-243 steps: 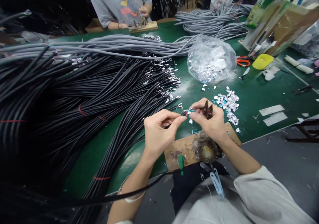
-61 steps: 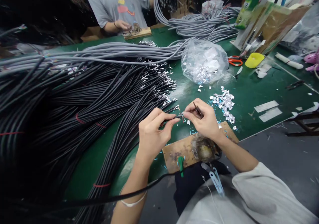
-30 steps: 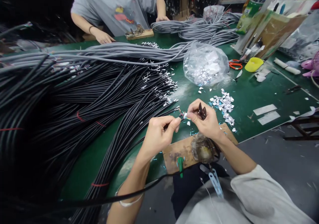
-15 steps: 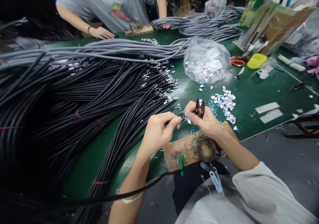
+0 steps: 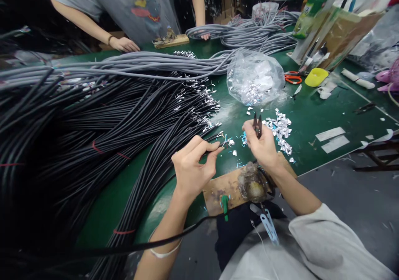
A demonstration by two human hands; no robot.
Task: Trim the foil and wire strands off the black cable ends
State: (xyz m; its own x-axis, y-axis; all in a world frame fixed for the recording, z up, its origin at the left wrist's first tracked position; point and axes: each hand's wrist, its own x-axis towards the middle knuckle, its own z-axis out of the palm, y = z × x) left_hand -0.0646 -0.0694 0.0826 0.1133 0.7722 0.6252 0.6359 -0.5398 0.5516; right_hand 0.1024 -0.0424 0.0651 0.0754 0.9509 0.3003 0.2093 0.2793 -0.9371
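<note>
My left hand (image 5: 196, 163) pinches a black cable (image 5: 206, 153) close to its stripped end, between thumb and fingertips. Thin bare-cut wires (image 5: 225, 142) stick out to the right of the fingertips, beside a bit of foil (image 5: 231, 142). In my right hand (image 5: 263, 143) is a pair of dark snips (image 5: 257, 124), blades pointing up and away from me. That hand hovers right of the cable end, apart from it, next to a heap of foil scraps (image 5: 282, 132) with blue bits. Its fingertips are partly hidden.
Bundles of black cables (image 5: 146, 105) and grey cables (image 5: 149, 62) cover the left and back. A clear bag of scraps (image 5: 255, 78), orange-handled scissors (image 5: 293, 77) and a wooden board (image 5: 221, 190) with a clamp-like fixture lie around. A co-worker (image 5: 134, 10) stands opposite.
My right hand has moved right with the snips, off the wire end. My left hand still holds the cable, slightly further left. The view has shifted a little.
</note>
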